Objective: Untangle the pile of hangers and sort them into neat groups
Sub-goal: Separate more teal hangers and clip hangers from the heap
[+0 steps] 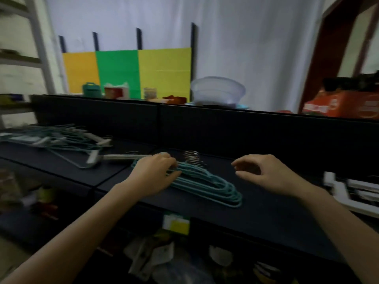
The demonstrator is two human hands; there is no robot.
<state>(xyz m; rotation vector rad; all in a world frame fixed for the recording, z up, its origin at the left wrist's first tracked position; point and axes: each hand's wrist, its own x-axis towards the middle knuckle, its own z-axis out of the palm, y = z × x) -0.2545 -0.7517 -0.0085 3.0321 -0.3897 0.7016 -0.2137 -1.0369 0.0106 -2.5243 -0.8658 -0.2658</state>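
Observation:
A neat stack of teal hangers (213, 185) lies flat on the dark table top (266, 218), with its metal hooks (191, 157) pointing away from me. My left hand (155, 173) rests on the stack's left end, fingers curled over the hangers. My right hand (266, 175) hovers just right of the stack with fingers loosely apart and nothing in it. A tangled pile of teal and white clip hangers (61, 138) lies at the far left of the table. The frame is blurred.
White hangers or frames (352, 191) lie at the table's right edge. A raised dark shelf behind the table carries a clear plastic bowl (218, 91), small containers (117, 91) and an orange box (344, 105). Below the table's front edge sits clutter (164, 253).

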